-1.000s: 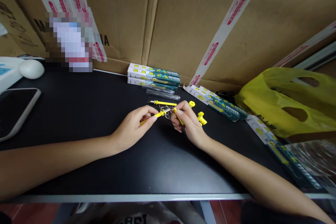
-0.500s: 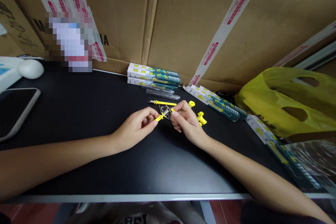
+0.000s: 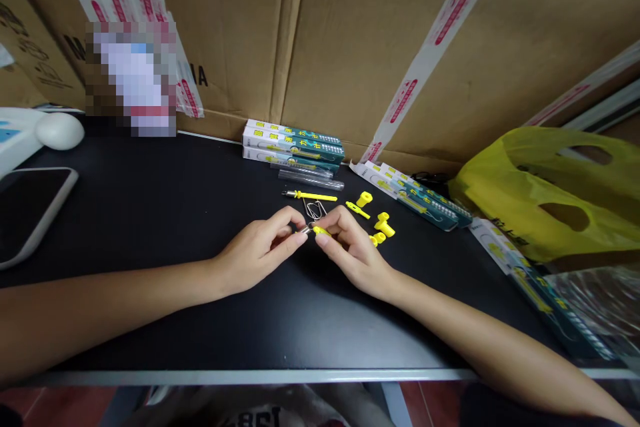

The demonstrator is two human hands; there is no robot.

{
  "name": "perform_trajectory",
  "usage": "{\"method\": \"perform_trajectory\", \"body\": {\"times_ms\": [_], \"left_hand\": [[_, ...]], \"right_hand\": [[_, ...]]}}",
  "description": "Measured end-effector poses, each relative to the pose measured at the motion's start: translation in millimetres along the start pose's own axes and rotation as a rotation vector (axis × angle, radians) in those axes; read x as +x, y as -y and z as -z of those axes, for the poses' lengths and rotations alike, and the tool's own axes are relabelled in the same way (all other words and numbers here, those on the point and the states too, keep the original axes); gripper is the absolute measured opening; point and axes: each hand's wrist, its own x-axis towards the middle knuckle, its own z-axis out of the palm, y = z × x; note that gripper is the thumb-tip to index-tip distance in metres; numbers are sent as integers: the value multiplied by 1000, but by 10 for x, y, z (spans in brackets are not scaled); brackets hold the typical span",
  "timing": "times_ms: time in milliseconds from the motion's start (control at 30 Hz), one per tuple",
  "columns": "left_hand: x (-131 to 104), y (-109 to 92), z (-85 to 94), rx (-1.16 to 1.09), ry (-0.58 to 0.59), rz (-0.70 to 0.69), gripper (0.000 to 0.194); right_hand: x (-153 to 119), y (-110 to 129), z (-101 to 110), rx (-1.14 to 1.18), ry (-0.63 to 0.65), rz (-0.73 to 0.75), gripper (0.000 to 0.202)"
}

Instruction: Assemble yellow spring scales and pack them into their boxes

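Close together over the black table, my two hands meet at their fingertips. My left hand (image 3: 267,240) pinches a small silver metal spring (image 3: 304,230), whose rear part is hidden by the fingers. Between thumb and fingers of my right hand (image 3: 353,250) is a small yellow plastic piece (image 3: 321,231), touching or almost touching the spring's wire end. Just behind the hands lie bent metal hooks (image 3: 315,209) and a yellow rod (image 3: 317,197) with a spring at its left end. Several loose yellow plastic parts (image 3: 384,224) lie to the right.
Two clear tubes (image 3: 311,180) lie before a stack of printed boxes (image 3: 293,147). More boxes (image 3: 410,193) run along the right, beside a yellow plastic bag (image 3: 540,193). A phone (image 3: 33,213) lies at left. Large cardboard (image 3: 350,33) walls the back.
Both hands have come closer together and slightly lower. The left fingers now cover more of the spring. Another yellow part now shows behind the right hand.
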Motion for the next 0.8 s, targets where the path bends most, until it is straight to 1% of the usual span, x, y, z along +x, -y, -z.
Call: {"method": "perform_trajectory", "body": {"times_ms": [100, 200, 333, 400, 467, 567, 667, 800], "left_hand": [[-1, 6, 1, 18, -15, -5, 16], [-5, -5, 3, 20, 1, 6, 17], [-3, -32, 3, 63, 22, -42, 18], [3, -39, 3, 121, 18, -68, 17], [7, -43, 4, 238, 5, -82, 17], [-3, -48, 1, 532, 6, -89, 18], [-23, -50, -10, 793, 29, -143, 17], [-31, -39, -28, 958, 19, -239, 16]], "right_hand": [[-14, 35, -6, -61, 36, 28, 5], [-24, 66, -10, -77, 70, 7, 6], [-30, 64, -6, -39, 90, -46, 8], [-31, 46, -4, 10, 98, -77, 9], [-32, 28, -9, 72, 108, -113, 12], [-26, 15, -25, 182, 121, -157, 15], [-14, 24, -42, 275, 130, -202, 18], [-5, 30, -47, 389, 154, -266, 20]]}}
